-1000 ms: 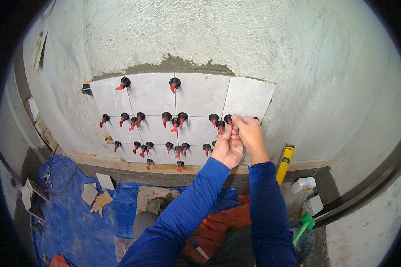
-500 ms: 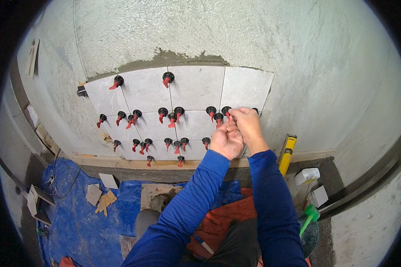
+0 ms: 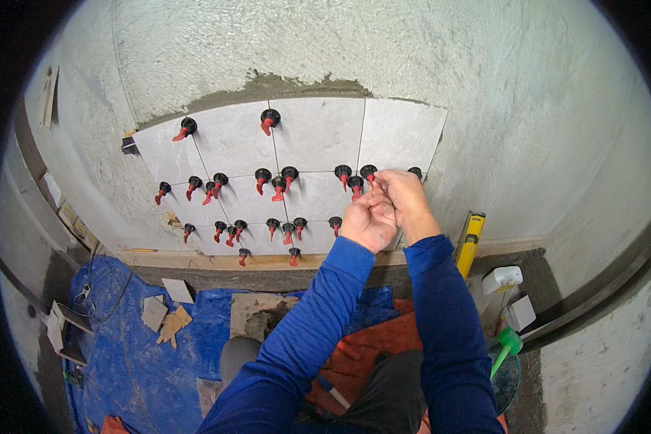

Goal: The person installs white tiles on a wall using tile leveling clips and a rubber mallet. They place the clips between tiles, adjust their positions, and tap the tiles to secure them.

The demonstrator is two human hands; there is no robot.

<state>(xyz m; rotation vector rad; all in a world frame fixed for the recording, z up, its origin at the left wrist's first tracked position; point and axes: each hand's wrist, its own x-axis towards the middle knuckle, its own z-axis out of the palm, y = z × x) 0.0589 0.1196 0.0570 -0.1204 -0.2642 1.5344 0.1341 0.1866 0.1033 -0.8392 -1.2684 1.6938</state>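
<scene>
Pale tiles cover part of the wall in rows, studded with several black spacer caps with red levers. My right hand is closed in a pinch at a cap on the right-hand side, on the lower seam of the top row. Just below it, my left hand has its palm turned up and fingers curled against my right fingers; whatever they hold is hidden. Another cap sits just left of my fingers.
A yellow spirit level leans at the lower right, near a white container and a green-handled tool in a bucket. Tile offcuts lie on a blue tarp; orange sheeting is under my arms.
The tiles and both hands appear higher in the picture as the view shifts. My hands stay at the same cap, with only small finger movement visible.
</scene>
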